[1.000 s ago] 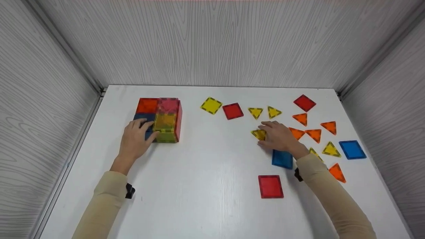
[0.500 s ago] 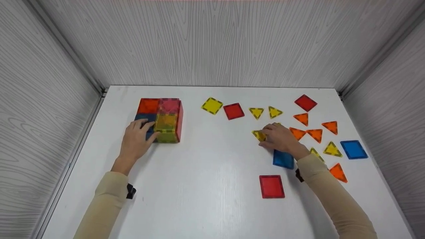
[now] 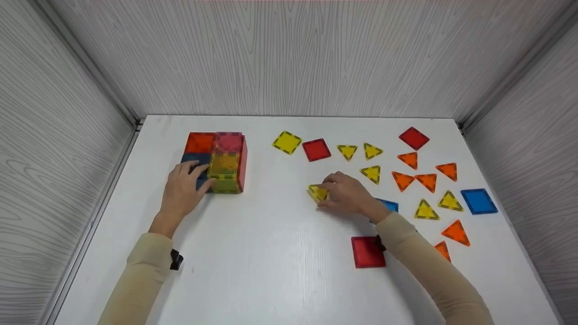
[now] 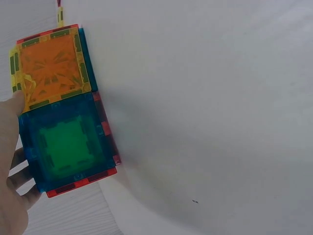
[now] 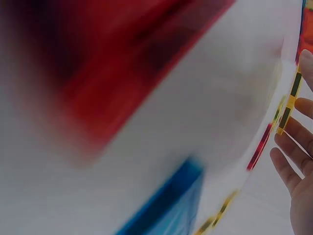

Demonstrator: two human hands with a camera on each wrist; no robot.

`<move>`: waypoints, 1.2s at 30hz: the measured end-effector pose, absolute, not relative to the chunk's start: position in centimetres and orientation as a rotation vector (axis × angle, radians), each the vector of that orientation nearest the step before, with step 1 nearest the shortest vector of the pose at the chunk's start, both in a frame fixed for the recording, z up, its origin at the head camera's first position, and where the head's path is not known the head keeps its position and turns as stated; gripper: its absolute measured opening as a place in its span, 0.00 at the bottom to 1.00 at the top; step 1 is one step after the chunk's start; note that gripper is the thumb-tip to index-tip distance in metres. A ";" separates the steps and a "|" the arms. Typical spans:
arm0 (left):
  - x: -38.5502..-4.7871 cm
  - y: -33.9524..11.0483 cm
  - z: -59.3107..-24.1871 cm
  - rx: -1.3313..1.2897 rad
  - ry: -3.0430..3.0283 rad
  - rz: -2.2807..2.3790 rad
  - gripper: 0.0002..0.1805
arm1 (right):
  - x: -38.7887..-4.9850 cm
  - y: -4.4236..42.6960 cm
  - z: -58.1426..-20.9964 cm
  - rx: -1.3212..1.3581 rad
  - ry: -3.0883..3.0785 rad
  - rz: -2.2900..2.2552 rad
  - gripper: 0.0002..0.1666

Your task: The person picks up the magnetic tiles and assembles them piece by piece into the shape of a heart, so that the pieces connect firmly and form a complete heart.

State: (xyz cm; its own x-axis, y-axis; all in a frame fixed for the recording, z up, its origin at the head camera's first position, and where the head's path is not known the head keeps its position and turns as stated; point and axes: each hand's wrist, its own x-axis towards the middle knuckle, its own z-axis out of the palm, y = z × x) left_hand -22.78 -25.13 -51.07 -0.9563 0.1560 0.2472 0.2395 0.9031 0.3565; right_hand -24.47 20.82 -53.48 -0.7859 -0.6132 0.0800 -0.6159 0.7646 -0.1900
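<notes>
At the left of the table stands a block built of translucent magnetic tiles, red, blue, yellow and pink. My left hand holds it at its near left corner. In the left wrist view the thumb touches the yellow tile edge and the fingers reach round the blue wall. Around mid-table my right hand pinches a yellow triangular magnetic tile between thumb and fingers. The right wrist view shows that yellow tile edge-on against the fingers.
Several loose yellow and orange triangles lie at the right, among them a yellow triangle and an orange triangle. Red squares, a yellow square and blue squares lie flat. My right forearm passes over a near red square.
My right hand has moved left, carrying the yellow triangular tile away from the other triangles and uncovering another yellow one. The left hand has stayed at the block.
</notes>
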 end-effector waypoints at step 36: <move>-22.2 -24.3 -51.3 -0.252 -2.851 -0.612 0.33 | -24.2 9.2 -53.5 1.338 -3.041 0.336 0.33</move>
State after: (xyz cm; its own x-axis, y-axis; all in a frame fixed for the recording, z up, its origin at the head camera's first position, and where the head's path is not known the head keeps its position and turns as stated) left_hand -22.23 -24.30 -51.34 -0.9623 0.1212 0.2436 0.2105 0.8988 0.3844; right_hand -24.18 9.23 -53.48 -0.6627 -0.7424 -0.0986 -0.7029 0.6620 -0.2602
